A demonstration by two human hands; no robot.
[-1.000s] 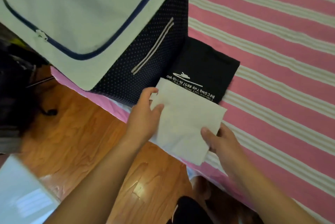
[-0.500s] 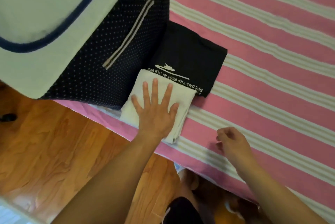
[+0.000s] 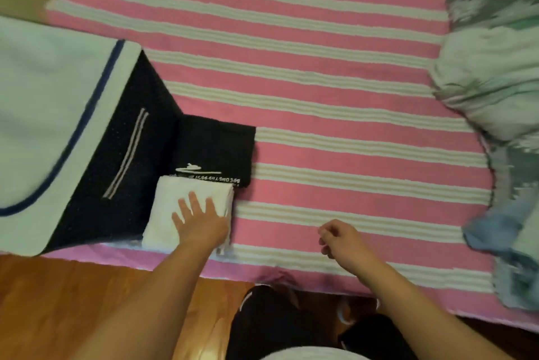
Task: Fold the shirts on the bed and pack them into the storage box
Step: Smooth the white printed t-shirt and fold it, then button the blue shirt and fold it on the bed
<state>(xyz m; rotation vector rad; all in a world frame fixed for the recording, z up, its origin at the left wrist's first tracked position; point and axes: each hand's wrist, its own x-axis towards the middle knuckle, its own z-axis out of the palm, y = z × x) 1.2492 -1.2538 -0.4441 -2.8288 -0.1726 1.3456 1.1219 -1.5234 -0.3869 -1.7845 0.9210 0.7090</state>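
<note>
A folded white shirt (image 3: 175, 202) lies on the pink striped bed (image 3: 335, 114) near its front edge, beside the storage box (image 3: 137, 138). My left hand (image 3: 198, 222) presses flat on the white shirt with straight fingers. Behind it lies a folded black shirt (image 3: 215, 144) with white print, against the box's dark dotted side. The box's white lid (image 3: 46, 114) with a blue zip line fills the left. My right hand (image 3: 341, 238) hovers over the bed to the right, fingers loosely curled and holding nothing.
A heap of light, grey-patterned and blue clothes or bedding (image 3: 493, 91) lies along the bed's right side. Wooden floor (image 3: 73, 295) runs along the bed's front edge. A dark garment on my legs (image 3: 274, 319) shows at the bottom.
The white shirt went from held in both hands to folded flat beside the box. My right hand let go and moved right. The view swung right, showing more bed.
</note>
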